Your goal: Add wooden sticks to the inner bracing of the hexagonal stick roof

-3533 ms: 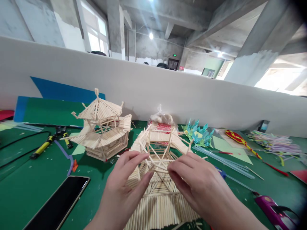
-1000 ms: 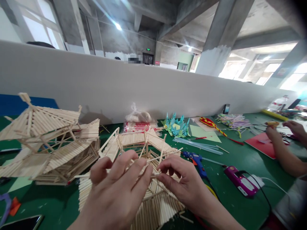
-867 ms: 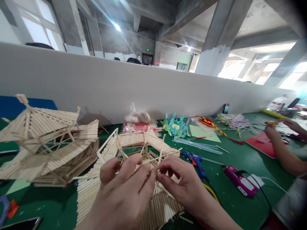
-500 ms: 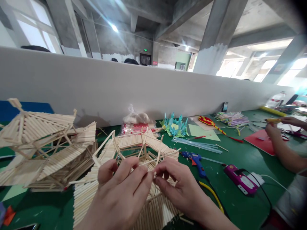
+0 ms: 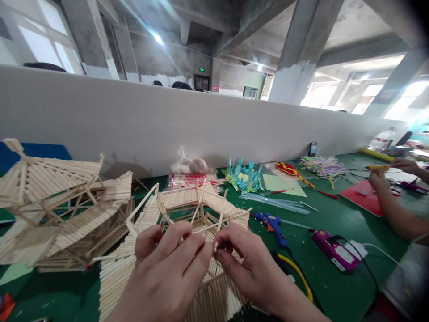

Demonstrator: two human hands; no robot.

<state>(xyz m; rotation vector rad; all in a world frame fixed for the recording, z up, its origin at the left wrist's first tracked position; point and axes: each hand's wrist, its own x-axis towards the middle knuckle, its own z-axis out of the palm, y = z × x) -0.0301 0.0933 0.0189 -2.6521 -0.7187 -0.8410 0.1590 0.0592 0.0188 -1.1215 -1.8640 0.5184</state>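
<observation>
A model of pale wooden sticks (image 5: 114, 284) stands in front of me, its sloping roof panels set around an open frame. My left hand (image 5: 170, 273) is closed over its middle, fingers bent down; whatever it grips is hidden beneath them. Close beside it, my right hand (image 5: 248, 264) pinches thumb and forefinger at the pale end of a wooden stick (image 5: 215, 245), close to my left fingertips. Several loose-ended sticks rise from the frame behind my hands. A blue glue gun (image 5: 273, 226) lies right of the model.
A second stick building (image 5: 63, 205) stands left. Bagged sticks (image 5: 191, 174), a folded-paper piece (image 5: 243, 175), clear glue sticks (image 5: 276, 203) and a purple power strip (image 5: 335, 251) lie on the green table (image 5: 338, 219). A white partition (image 5: 201, 120) runs behind. Another person's hands (image 5: 385, 179) work at right.
The whole view has shifted slightly, with the left building sitting a bit further left. Both hands keep nearly the same grip and place.
</observation>
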